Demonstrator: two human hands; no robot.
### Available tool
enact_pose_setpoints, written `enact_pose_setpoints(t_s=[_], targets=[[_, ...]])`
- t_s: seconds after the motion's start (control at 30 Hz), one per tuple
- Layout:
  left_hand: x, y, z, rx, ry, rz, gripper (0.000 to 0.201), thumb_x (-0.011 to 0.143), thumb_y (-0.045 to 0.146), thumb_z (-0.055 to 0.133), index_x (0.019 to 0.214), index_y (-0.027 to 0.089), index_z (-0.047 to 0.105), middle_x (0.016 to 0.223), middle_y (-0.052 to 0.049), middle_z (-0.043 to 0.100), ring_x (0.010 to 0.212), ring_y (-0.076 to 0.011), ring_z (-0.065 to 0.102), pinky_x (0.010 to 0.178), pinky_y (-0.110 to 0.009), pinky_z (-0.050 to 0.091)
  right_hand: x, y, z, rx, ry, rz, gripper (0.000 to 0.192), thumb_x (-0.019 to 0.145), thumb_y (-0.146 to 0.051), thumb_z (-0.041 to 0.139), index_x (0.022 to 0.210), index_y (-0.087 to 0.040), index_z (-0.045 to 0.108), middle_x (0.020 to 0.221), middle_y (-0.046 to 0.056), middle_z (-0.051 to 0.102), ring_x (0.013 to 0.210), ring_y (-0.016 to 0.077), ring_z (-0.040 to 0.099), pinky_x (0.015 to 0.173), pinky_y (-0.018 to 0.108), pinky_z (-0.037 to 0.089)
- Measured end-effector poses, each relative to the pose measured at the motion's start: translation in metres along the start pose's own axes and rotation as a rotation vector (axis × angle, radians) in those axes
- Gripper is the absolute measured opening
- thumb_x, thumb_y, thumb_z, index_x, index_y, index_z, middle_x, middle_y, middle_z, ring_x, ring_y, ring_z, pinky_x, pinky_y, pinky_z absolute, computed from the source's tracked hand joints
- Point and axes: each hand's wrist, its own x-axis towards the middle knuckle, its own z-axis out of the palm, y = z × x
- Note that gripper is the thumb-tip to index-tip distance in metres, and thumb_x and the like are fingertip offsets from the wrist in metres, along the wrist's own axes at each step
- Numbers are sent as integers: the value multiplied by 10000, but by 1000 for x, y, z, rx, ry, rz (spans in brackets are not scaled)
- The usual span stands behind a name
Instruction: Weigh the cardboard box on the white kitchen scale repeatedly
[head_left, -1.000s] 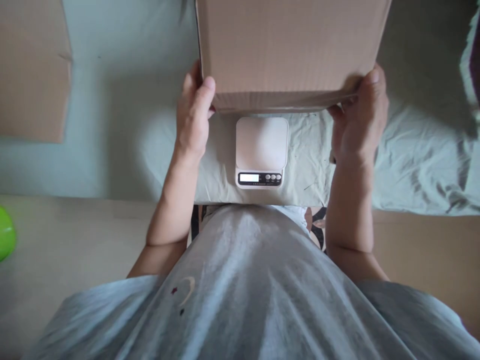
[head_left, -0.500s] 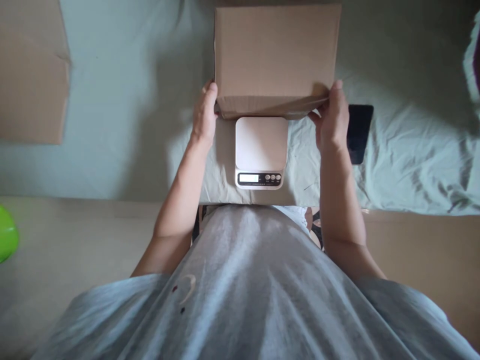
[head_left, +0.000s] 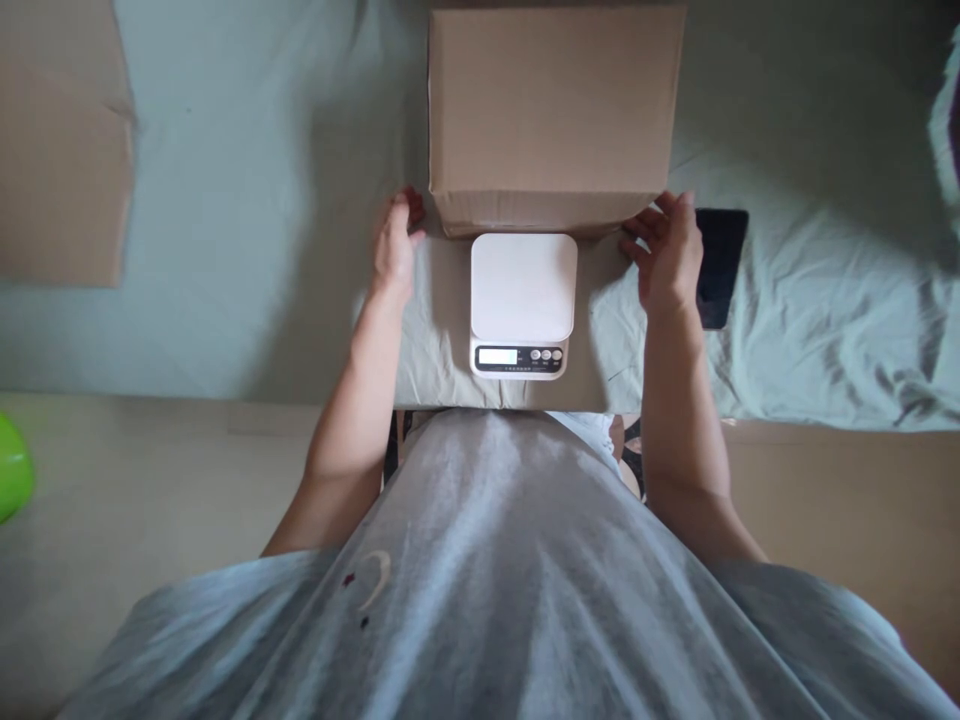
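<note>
Note the surfaces before you: the cardboard box (head_left: pixel 551 105) is matt, ribbed brown paperboard. The kitchen scale (head_left: pixel 523 303) is smooth white plastic with a faint sheen. The bed sheet (head_left: pixel 825 310) is soft, wrinkled cloth. The phone (head_left: pixel 721 262) is glossy black.

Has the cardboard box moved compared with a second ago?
Yes. The cardboard box has gone away from the person and down, judged against the white scale, which kept its place. It now sits just behind the scale, with both hands off it.

Black phone (head_left: pixel 718 265), flat cardboard (head_left: pixel 64 150), green object (head_left: pixel 13 468).
</note>
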Motion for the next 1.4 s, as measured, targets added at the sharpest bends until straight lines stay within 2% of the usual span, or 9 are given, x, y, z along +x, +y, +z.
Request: enact_pose_setpoints(t_s=[0.2, 0.27, 0.37, 0.5, 0.7, 0.83, 1.03, 1.2, 1.4], targets=[[-9, 14, 6, 22, -16, -4, 402, 999, 380, 281, 1198, 179, 567, 1233, -71, 608, 1196, -207, 542, 1075, -474, 381, -5, -8, 3, -48, -54, 6, 626, 671, -823, 443, 1074, -362, 573, 1152, -28, 662, 1108, 225, 555, 968, 457, 469], [-13, 19, 10, 6, -71, 9, 429, 990, 439, 264, 1223, 239, 563, 1283, -43, 592, 1246, -220, 512, 1096, -508, 354, -9, -13, 10, -53, -114, -15, 652, 690, -824, 410, 1132, -365, 551, 1211, -40, 642, 1139, 229, 547, 977, 467, 468], [-17, 27, 19, -5, -144, 30, 372, 959, 497, 339, 1182, 329, 585, 1354, 27, 549, 1332, -216, 429, 1095, -490, 381, -15, -21, 25, -45, -148, -45, 624, 686, -817, 425, 1070, -349, 575, 1197, -35, 646, 1139, 238, 556, 949, 447, 497], [-25, 46, 28, 22, -104, 71, 371, 935, 492, 436, 1227, 287, 537, 1425, 34, 473, 1370, -208, 367, 1074, -486, 425, -22, -38, 34, -34, -112, -147, 521, 724, -745, 484, 1008, -321, 589, 1132, -3, 644, 1131, 241, 569, 923, 435, 522], [-64, 75, 10, 29, -216, 252, 476, 828, 653, 517, 1219, 382, 544, 1429, 106, 453, 1400, -237, 313, 1053, -476, 455, -63, -71, 18, -13, -188, -260, 380, 779, -658, 494, 1046, -408, 596, 1196, -48, 620, 1209, 252, 521, 1002, 454, 487], [-103, 68, -9, 52, -262, 272, 499, 807, 657, 536, 1237, 403, 546, 1420, 65, 462, 1394, -298, 329, 1040, -503, 450, -103, -70, 5, -55, -172, -250, 329, 809, -610, 481, 1036, -413, 614, 1211, -47, 617, 1225, 256, 523, 1010, 460, 488], [-148, 46, -22, 87, -242, 212, 471, 853, 595, 505, 1263, 364, 523, 1364, 0, 532, 1348, -285, 419, 1028, -451, 473, -141, -47, -8, -51, -136, -221, 364, 830, -566, 483, 1072, -326, 611, 1176, 6, 631, 1184, 244, 568, 1000, 464, 490], [-156, 41, -22, 83, -195, 191, 450, 846, 586, 521, 1236, 362, 547, 1331, 3, 562, 1337, -280, 438, 1048, -445, 461, -152, -40, -9, -95, -127, -183, 401, 817, -577, 479, 1115, -335, 596, 1138, 2, 615, 1131, 221, 585, 984, 427, 505], [-153, 35, -21, 79, -185, 183, 440, 831, 539, 578, 1213, 320, 579, 1334, -2, 560, 1323, -262, 455, 1170, -448, 314, -152, -33, -11, -98, -126, -113, 356, 823, -555, 465, 1090, -360, 595, 1153, -2, 619, 1139, 221, 583, 996, 428, 494]])
